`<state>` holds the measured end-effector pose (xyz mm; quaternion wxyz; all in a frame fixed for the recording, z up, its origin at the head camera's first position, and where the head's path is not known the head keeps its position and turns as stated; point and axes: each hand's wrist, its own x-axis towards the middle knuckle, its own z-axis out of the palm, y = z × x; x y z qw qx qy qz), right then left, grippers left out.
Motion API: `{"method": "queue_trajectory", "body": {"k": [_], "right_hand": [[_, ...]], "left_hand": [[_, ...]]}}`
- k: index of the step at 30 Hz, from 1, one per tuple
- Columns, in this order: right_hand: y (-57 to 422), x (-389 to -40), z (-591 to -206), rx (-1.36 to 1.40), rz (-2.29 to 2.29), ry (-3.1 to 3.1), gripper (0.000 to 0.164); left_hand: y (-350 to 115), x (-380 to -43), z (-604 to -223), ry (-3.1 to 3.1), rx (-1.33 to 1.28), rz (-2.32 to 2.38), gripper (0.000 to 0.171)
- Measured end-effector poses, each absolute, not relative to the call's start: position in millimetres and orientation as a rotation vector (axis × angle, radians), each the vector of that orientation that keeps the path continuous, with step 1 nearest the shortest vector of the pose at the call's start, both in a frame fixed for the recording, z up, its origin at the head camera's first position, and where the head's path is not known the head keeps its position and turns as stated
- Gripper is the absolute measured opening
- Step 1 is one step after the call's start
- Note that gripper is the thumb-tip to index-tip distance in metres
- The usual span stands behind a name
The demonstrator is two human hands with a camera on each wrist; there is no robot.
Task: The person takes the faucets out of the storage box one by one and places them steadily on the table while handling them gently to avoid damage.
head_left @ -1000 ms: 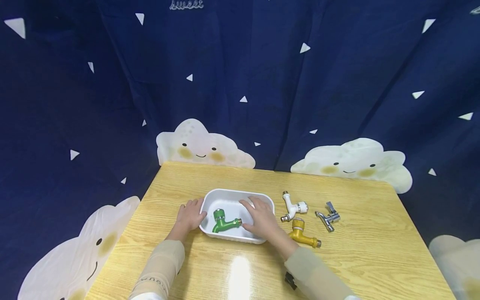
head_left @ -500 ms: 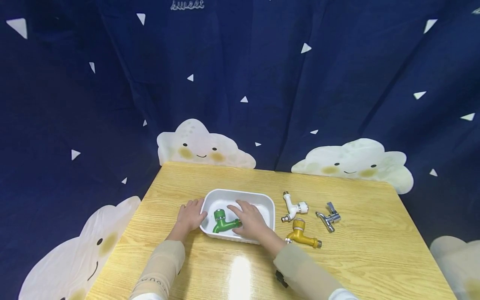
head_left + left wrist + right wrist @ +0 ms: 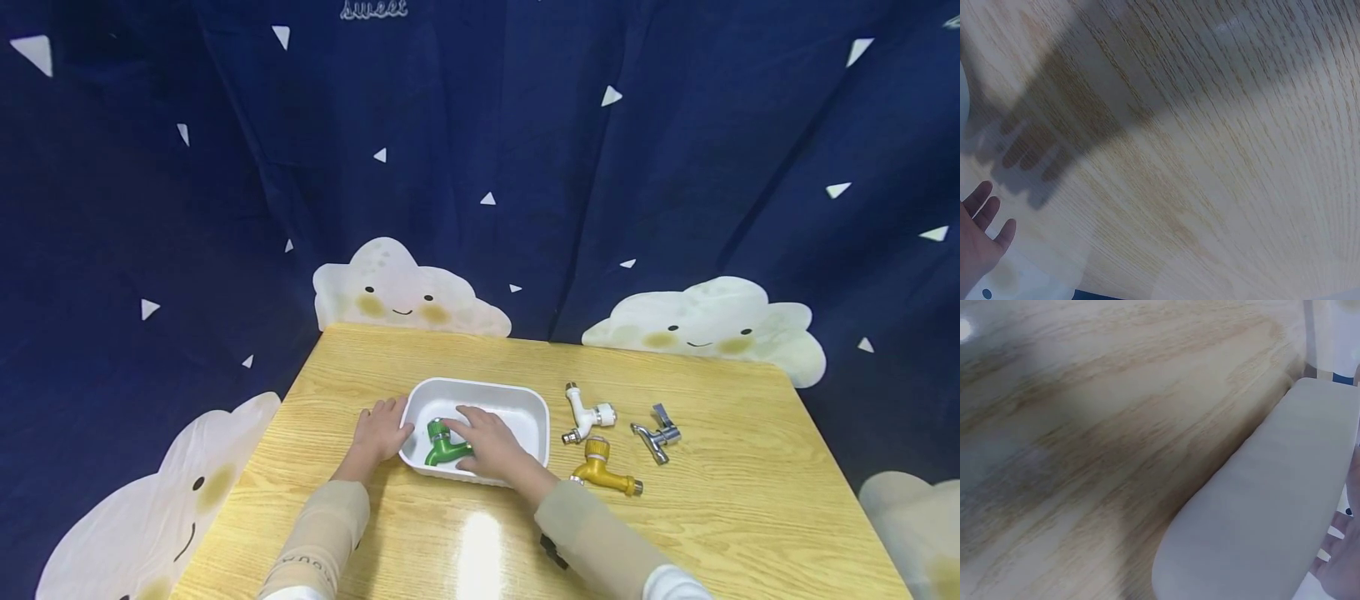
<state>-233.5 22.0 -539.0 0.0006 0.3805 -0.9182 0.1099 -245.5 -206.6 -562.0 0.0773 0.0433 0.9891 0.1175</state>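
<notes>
A white rectangular tub (image 3: 517, 396) stands on the wooden table, with a green tap (image 3: 446, 451) lying inside it. My left hand (image 3: 380, 429) rests against the tub's left end, fingers extended along the outside and thumb at the rim. Over the tub's middle, my right hand (image 3: 491, 446) reaches in with thumb and fingers spread on either side of the green tap's threaded end, which it hides. In the left wrist view, the left hand's fingers (image 3: 988, 212) look straight. The tub's wall (image 3: 1260, 506) fills much of the right wrist view.
To the tub's right lie a white tap (image 3: 585, 414), a yellow tap (image 3: 607, 475) and a chrome tap (image 3: 657, 434). The yellow one is close to my right forearm. Behind the table (image 3: 750, 500) hangs a dark blue curtain (image 3: 450, 167) with clouds.
My right hand has moved left inside the tub, from its right end to the green tap, covering the threaded end. My left hand, the tub and the other taps have stayed put.
</notes>
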Motion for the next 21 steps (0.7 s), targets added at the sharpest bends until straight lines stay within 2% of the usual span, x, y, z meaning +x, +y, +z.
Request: {"method": "queue_trajectory", "body": {"k": [21], "right_hand": [[10.9, -244.3, -542.9, 1.386, 0.168, -2.921, 0.072]], "left_hand": [[-207.2, -246.3, -564.2, 2.976, 0.136, 0.343, 0.057]]}}
